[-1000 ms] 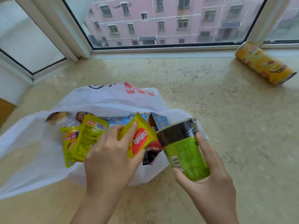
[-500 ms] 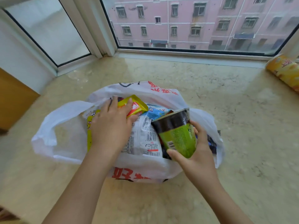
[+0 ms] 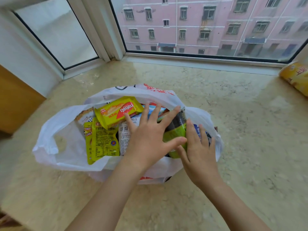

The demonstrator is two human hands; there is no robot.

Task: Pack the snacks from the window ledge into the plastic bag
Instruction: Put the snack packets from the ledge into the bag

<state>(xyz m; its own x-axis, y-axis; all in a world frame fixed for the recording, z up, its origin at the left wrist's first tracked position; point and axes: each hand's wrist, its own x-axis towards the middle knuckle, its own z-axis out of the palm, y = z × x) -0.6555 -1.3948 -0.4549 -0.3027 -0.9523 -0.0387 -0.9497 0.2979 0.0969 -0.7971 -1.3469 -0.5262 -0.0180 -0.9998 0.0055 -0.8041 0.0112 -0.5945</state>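
Note:
A white plastic bag point(image 3: 50, 142) with red print lies open on the marble window ledge point(image 3: 250, 130). Inside lie a yellow wafer pack point(image 3: 115, 110), yellow sachets point(image 3: 103, 140), a white packet point(image 3: 125, 130) and other wrappers. A green snack can point(image 3: 175, 132) with a dark lid sits tilted at the bag's right side. My left hand point(image 3: 146, 139) lies flat with spread fingers over the packets, thumb and fingers across the can. My right hand point(image 3: 198, 150) holds the can from the right, thumb under its base. A yellow chip can point(image 3: 296, 77) lies on the ledge at far right.
The window frame point(image 3: 183, 55) runs along the back of the ledge and a corner post point(image 3: 103, 39) stands at back left. A wooden panel point(image 3: 15, 100) borders the ledge on the left. Bare marble stretches between the bag and the yellow can.
The green can has gone lower into the bag's right side. My left hand let go of the yellow wafer pack and moved right onto the can. The view shifted left.

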